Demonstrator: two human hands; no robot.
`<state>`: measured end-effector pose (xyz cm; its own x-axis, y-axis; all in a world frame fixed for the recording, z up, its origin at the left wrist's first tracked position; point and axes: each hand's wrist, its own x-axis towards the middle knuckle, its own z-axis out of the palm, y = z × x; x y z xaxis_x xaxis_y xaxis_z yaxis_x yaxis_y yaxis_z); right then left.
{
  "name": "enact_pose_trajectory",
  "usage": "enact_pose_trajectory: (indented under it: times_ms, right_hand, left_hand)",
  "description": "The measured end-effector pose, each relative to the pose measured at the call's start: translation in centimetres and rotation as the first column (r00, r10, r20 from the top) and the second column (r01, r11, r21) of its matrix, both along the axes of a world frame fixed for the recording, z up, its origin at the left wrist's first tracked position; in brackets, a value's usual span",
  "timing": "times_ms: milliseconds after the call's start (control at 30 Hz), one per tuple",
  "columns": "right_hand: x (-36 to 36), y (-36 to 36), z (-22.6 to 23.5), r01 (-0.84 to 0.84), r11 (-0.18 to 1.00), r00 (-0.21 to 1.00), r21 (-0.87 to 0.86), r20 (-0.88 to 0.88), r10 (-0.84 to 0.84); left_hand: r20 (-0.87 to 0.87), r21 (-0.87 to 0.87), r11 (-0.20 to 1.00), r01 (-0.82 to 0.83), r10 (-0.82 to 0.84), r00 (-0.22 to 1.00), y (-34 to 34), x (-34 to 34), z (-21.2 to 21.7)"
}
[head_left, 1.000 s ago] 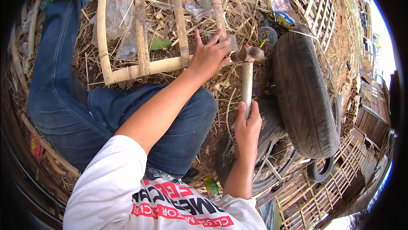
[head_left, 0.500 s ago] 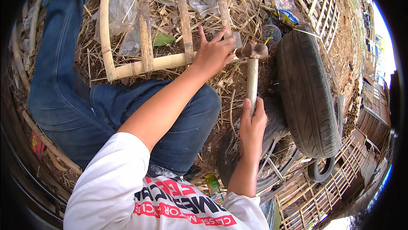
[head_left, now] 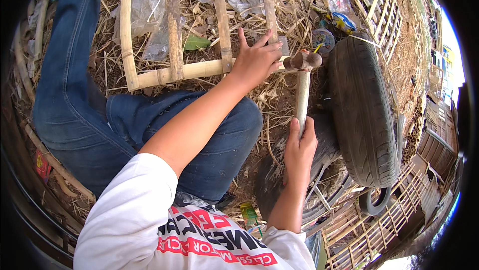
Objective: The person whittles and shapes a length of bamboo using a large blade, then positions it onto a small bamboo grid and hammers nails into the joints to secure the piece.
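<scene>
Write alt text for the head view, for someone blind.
A right hand grips a pale-handled, rusty-headed hammer, near a left hand spread over a slatted bamboo frame. A worn black rubber tyre is to their right.

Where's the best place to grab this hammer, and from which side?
Probably take the hammer low on its handle, from the near side, where the right hand grips it: the straight handle points back toward the body, with the bulky head at the far end.
</scene>
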<state>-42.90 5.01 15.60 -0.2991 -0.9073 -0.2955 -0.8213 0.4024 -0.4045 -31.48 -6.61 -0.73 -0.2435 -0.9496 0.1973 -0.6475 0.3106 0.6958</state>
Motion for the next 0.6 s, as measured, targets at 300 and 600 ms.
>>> enact_pose_trajectory:
  times_ms: [300, 600]
  right_hand:
    - [-0.3, 0.2, 0.1, 0.046, 0.999, 0.999, -0.013, 0.015, -0.046]
    - [-0.3, 0.6, 0.1, 0.065, 0.998, 0.996, -0.012, 0.067, -0.064]
  left_hand:
    - [-0.018, 0.005, 1.000, 0.001, -0.001, 1.000, -0.2, 0.0, 0.2]
    - [-0.014, 0.018, 1.000, 0.022, -0.022, 1.000, -0.1, -0.2, 0.4]
